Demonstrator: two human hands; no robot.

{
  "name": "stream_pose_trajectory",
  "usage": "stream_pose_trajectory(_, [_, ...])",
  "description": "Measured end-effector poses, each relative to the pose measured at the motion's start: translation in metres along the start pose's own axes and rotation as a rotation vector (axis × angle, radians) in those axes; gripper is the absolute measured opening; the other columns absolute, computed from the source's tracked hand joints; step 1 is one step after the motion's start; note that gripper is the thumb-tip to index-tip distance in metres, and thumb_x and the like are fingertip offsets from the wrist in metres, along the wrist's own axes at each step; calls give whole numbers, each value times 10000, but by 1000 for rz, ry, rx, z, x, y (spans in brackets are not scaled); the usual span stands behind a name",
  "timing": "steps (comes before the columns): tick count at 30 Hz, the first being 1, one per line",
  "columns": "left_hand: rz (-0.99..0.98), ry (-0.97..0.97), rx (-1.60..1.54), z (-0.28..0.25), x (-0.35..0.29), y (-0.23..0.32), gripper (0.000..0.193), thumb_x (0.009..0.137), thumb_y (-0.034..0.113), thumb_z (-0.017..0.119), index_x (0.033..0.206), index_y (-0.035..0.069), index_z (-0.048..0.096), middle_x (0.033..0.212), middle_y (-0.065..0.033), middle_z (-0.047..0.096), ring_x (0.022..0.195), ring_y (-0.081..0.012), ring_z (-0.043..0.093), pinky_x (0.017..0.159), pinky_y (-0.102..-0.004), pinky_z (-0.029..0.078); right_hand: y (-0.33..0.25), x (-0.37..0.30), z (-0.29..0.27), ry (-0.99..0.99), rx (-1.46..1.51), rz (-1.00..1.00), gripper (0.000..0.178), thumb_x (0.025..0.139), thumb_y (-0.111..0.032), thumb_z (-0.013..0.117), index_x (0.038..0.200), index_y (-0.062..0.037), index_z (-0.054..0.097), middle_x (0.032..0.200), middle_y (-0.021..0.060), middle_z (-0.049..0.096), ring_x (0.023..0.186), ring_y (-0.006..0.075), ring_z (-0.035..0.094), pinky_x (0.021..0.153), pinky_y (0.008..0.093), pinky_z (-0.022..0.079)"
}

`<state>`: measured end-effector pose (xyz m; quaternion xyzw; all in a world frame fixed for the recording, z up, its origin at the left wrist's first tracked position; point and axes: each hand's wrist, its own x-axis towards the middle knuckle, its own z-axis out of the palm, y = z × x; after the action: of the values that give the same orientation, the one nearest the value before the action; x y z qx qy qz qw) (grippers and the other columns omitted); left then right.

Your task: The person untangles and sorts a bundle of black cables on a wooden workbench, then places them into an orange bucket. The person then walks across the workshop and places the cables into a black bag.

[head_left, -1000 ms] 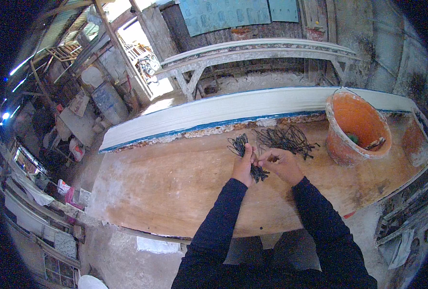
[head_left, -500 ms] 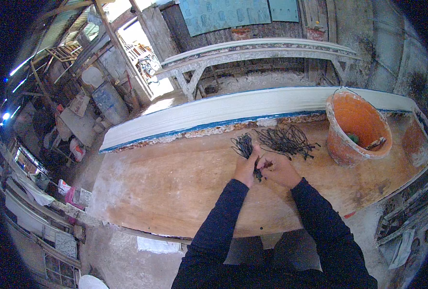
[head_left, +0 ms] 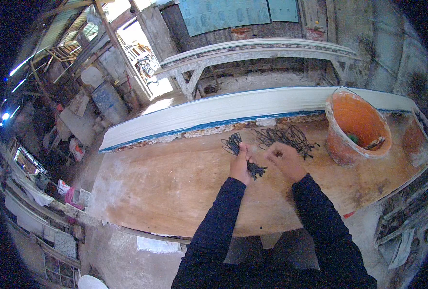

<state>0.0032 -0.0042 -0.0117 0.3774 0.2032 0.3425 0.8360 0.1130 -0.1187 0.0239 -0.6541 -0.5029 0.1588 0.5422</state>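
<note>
My left hand point(head_left: 241, 166) is closed round a bundle of thin black wire loops point(head_left: 233, 143). The looped ends stick out above the fist, and the bunched ends show below it. To its right, a little apart, my right hand point(head_left: 288, 163) has its fingers curled in toward the thumb; whether anything is between them is too small and blurred to make out. Just beyond the right hand, a loose pile of the same black wire loops point(head_left: 296, 138) lies on the wooden board point(head_left: 175, 188).
An orange bucket point(head_left: 339, 139) crusted with white stands right of the pile, holding a green item and other bits. Behind the board's work area runs a long white ledge point(head_left: 214, 113) with a blue edge. A second plaster-covered bench point(head_left: 252, 52) stands farther back.
My right hand has moved away from the left, rightward and up toward the pile. The left hand has shifted slightly left with its bundle, whose lower ends now show more.
</note>
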Motion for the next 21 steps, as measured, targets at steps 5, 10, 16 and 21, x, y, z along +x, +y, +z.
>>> stream_pose_trajectory(5, [25, 53, -43, 2, -4, 12, 390, 836, 498, 502, 721, 133, 431, 525, 51, 299, 471, -93, 358, 495, -258, 351, 13, 9, -20, 306, -592, 20, 141, 703, -122, 677, 825, -87, 615, 781, 59, 611, 767, 191, 581, 710, 321, 437])
stream_pose_trajectory(10, [9, 63, -26, 1, -3, 10, 409, 829, 518, 499, 693, 143, 405, 518, 43, 308, 456, -97, 362, 481, -262, 353, 35, 7, -22, 341, -894, 114, 221, 710, -236, 659, 902, -129, 634, 978, 101, 600, 978, 306, 520, 869, 495, 352])
stream_pose_trajectory(16, [-43, 66, -78, 6, -3, 9, 434, 813, 549, 495, 683, 147, 393, 541, 43, 321, 470, -99, 362, 490, -265, 357, 45, 11, -26, 264, -816, 110, 245, 723, -258, 652, 926, -120, 640, 899, 106, 630, 910, 287, 565, 833, 465, 378])
stream_pose_trajectory(21, [-106, 34, -72, 0, -1, 7, 447, 798, 576, 492, 684, 156, 386, 567, 42, 334, 493, -99, 364, 505, -267, 358, 28, 9, -21, 278, -734, 141, 197, 747, -289, 626, 864, -135, 664, 890, 64, 648, 871, 258, 585, 819, 458, 338])
